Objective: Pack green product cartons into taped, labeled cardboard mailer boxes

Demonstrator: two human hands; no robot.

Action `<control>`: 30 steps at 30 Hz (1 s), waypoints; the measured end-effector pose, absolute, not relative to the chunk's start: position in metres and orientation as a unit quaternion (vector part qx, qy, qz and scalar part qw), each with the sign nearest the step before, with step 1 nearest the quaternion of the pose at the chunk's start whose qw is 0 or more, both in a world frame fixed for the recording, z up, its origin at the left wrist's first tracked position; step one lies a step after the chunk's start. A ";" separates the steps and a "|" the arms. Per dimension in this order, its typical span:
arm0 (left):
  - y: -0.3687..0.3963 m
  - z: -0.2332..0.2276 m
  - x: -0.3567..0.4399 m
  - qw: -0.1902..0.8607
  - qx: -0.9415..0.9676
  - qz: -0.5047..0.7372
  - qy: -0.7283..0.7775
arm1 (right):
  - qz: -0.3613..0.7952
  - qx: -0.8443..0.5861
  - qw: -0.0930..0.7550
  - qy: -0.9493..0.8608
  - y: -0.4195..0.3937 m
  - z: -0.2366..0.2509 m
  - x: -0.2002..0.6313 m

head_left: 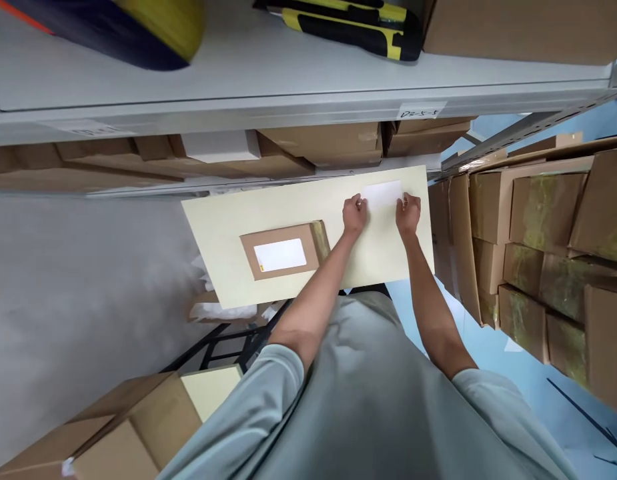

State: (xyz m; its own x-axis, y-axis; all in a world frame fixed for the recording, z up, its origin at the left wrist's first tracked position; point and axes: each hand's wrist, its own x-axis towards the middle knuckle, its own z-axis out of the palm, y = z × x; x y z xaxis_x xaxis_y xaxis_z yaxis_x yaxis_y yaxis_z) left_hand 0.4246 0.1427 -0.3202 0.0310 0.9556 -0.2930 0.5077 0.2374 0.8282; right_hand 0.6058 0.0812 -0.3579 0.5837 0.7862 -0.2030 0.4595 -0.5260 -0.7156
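A white paper label lies over the right part of a cream-coloured table top. My left hand pinches its left edge, fingers curled closed. At the opposite edge, my right hand grips the label between thumb and fingers. To the left of my left forearm rests a flat cardboard box with brown tape on its right end. A white label with a small yellow mark sits on top of that box.
Above is a grey metal shelf bearing a yellow-black utility knife. Cardboard boxes line the level beneath. Taped boxes fill a large carton on the right. More cartons stand at lower left, near a black metal frame.
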 end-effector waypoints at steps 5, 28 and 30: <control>0.135 -0.317 0.439 0.419 0.515 0.258 0.701 | 0.277 -0.821 0.340 -0.364 0.081 -0.355 0.598; 0.136 -0.291 0.431 0.425 0.464 0.254 0.735 | 0.248 -0.823 0.346 -0.377 0.080 -0.324 0.588; 0.134 -0.285 0.434 0.429 0.448 0.260 0.740 | 0.254 -0.814 0.360 -0.379 0.079 -0.315 0.585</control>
State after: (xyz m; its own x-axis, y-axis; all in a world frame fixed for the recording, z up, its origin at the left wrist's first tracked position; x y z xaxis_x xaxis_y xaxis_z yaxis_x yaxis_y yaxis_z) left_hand 0.4343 0.1336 -0.2845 -0.2309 0.8859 -0.4024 0.4405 0.4639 0.7686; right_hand 0.5854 0.0795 -0.3151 0.5840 0.7994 -0.1412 0.4333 -0.4540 -0.7785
